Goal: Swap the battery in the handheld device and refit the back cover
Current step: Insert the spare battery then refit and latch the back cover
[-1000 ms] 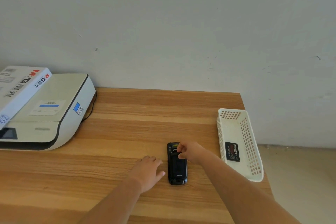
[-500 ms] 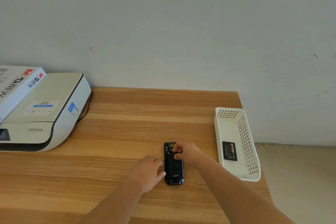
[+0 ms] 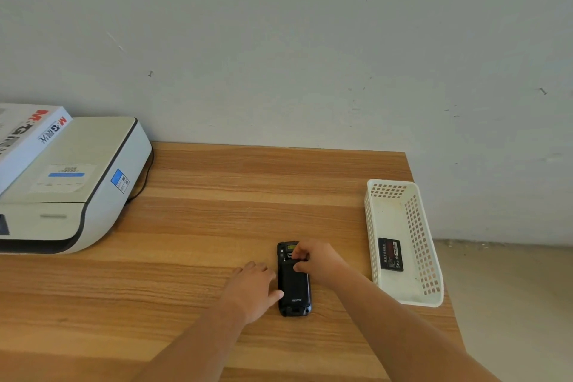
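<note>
A black handheld device (image 3: pixel 294 288) lies face down on the wooden table (image 3: pixel 217 211), its back cover on. My left hand (image 3: pixel 252 287) rests flat beside its left edge, thumb touching the side. My right hand (image 3: pixel 316 260) sits over the device's upper right part, with fingertips pinching at the top of the back cover. A black battery (image 3: pixel 390 254) with a red label lies flat in the white plastic basket (image 3: pixel 424 260) to the right.
A white printer (image 3: pixel 74 189) stands at the left with a white paper box (image 3: pixel 24 139) on top and a black cable behind it. The table's right edge runs just past the basket. A grey wall is behind.
Both hands stay on the device in nearly the same pose. The view has shifted slightly, so everything sits a little further left and lower in the frame.
</note>
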Tool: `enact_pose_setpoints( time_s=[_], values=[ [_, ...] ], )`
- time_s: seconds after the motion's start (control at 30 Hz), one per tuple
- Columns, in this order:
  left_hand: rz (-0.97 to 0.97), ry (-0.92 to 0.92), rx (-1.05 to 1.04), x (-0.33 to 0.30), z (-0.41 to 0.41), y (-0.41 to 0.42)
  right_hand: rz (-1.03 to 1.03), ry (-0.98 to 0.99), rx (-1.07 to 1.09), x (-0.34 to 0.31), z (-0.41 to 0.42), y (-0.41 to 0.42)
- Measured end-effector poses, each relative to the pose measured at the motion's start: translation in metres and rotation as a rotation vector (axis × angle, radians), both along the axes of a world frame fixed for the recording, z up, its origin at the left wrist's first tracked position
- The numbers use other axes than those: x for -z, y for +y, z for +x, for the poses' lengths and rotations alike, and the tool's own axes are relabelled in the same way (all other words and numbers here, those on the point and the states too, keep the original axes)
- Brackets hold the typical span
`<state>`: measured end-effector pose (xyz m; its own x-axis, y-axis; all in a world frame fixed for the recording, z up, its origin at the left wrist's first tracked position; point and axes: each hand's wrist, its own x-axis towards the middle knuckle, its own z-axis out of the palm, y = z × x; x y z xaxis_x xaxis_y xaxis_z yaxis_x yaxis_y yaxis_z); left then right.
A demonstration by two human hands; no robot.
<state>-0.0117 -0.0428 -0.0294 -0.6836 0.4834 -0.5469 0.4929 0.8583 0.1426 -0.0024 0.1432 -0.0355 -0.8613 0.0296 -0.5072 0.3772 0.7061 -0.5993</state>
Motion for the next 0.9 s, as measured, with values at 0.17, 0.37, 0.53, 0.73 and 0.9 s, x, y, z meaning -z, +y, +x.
enact_pose_setpoints(
  time_s=[0.17,0.37,0.53,0.73,0.9],
  values=[
    [0.017,-0.015,-0.006,0.002,0.001,0.003,0.032,0.022,-0.097,-0.007,-0.001,-0.001],
    [0.024,-0.019,-0.005,0.003,0.000,0.007,0.059,0.036,-0.133,-0.007,-0.001,0.000],
    [0.014,-0.009,0.006,0.005,0.000,0.008,0.071,-0.006,-0.155,-0.001,0.000,0.001],
    [0.033,0.030,-0.025,0.003,-0.002,0.008,0.105,0.019,-0.162,0.013,0.007,0.000],
    [0.063,0.069,0.016,0.003,-0.002,0.005,0.162,0.063,-0.204,0.019,0.018,-0.003]
  ],
)
